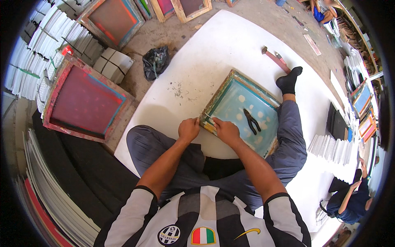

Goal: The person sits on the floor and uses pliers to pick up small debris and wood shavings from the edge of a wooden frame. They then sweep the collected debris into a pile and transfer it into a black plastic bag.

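A screen printing frame (231,73) with a paint-stained wooden rim and blue mesh lies tilted across the white surface in front of me, against my bent leg. My left hand (189,130) is closed at the frame's near-left corner; what its fingers grip is hidden. Just right of it, my right hand (226,131) is closed in a pinch over the near rim. A thin pale piece pokes out from its fingertips, too small to name. Black-handled pliers (251,122) rest on the mesh, jaws pointing away. Both hands are close together but apart.
A hammer (275,58) lies beside my black-socked foot (289,80). Dark scraps (177,89) dot the white surface (164,103). A black plastic bag (155,62) and a red-mesh frame (84,101) stand at left. Paper stacks line the edges; another person (352,197) sits at lower right.
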